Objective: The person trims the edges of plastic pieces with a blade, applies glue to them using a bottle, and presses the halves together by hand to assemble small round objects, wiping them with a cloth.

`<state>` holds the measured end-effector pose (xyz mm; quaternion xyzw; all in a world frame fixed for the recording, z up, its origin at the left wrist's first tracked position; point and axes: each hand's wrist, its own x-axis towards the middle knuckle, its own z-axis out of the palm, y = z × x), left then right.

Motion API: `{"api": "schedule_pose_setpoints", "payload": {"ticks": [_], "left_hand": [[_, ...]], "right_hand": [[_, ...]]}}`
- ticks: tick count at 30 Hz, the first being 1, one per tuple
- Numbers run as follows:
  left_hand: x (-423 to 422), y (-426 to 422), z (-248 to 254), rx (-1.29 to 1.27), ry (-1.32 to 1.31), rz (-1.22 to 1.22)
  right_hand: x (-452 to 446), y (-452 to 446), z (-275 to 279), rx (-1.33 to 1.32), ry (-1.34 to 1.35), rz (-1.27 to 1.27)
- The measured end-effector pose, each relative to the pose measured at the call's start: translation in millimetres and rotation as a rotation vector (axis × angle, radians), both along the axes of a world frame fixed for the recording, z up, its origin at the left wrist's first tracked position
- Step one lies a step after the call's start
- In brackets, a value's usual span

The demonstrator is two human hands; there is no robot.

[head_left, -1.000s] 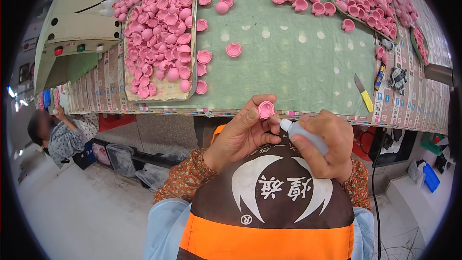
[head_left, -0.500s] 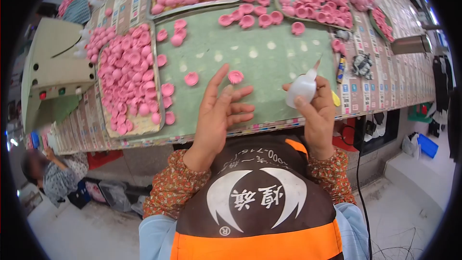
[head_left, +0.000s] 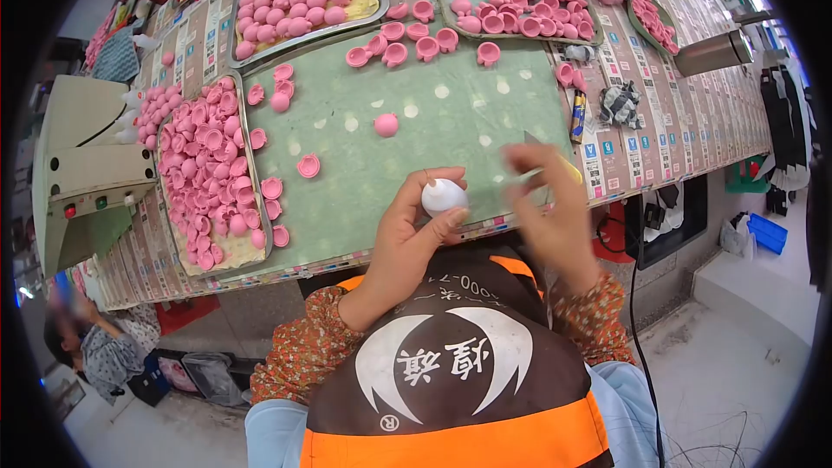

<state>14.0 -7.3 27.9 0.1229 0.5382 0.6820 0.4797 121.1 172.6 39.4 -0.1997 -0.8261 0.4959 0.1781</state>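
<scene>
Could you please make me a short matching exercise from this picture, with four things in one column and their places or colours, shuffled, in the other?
Column one:
1. Squeeze bottle
2. Cloth on the table
3. Metal flask
4. Apron

Column two:
A. Green with pale spots
B. Dark brown with an orange band
C. Held in the left hand
D. Silver, towards the right end of the table

Right pairs: 1-C, 2-A, 3-D, 4-B.
</scene>
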Motion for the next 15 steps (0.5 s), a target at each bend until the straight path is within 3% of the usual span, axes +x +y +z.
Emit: {"api": "schedule_pose_setpoints", "payload": {"ticks": [3,4,6,9,12,15], "left_hand": [[5.3,-2.4,0.4,-0.046,0.100,-0.055],[9.3,-0.6,-0.5,-0.032,0.139,-0.110],[16.7,4.5,-3.6,-0.018,0.180,-0.163],[23.6,12.3,1.7,-0.071,0.220,-0.386],[33.4,20.1,-6.5,-0.070,0.317,-0.466],[44.8,26.9,-14.6,-0.084,0.398,-0.507]], "right_hand": [[0.8,63.4,-19.9,0.310,-0.050,-0.419],[-1.1,79.6,-26.4,0.309,-0.052,-0.421],[-5.7,104.2,-36.4,0.669,-0.206,-0.458],[-4.8,118.9,-49.2,0.770,-0.312,-0.384],[-1.7,114.9,-50.8,0.931,-0.341,-0.419],[15.3,110.2,-46.8,0.917,-0.263,-0.457]]}}
